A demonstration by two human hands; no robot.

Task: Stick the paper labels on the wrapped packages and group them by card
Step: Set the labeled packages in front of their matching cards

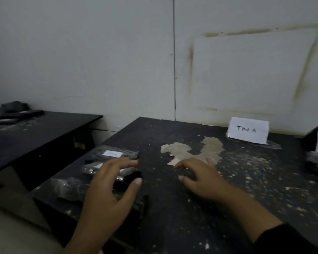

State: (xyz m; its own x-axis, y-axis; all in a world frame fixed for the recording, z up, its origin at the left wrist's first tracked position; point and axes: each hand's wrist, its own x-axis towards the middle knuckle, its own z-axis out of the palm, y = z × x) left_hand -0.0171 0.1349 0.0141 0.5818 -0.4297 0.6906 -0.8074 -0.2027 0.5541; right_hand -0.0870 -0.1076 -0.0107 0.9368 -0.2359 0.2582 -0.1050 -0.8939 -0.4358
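Packages sit by the left hand (110, 182): a labelled package (112, 154) lies just beyond its fingertips, its white label (112, 154) facing up. A second package (99, 168) lies partly under the spread fingers, and a third package (68, 187) lies to that hand's outer side. Left hand open, fingers fanned, gripping nothing; whether it touches the pack below, I cannot tell. The right hand (200, 177) is open too, empty, over the bare table (173, 217). Well beyond it stands the card (248, 130), marked "TIM A".
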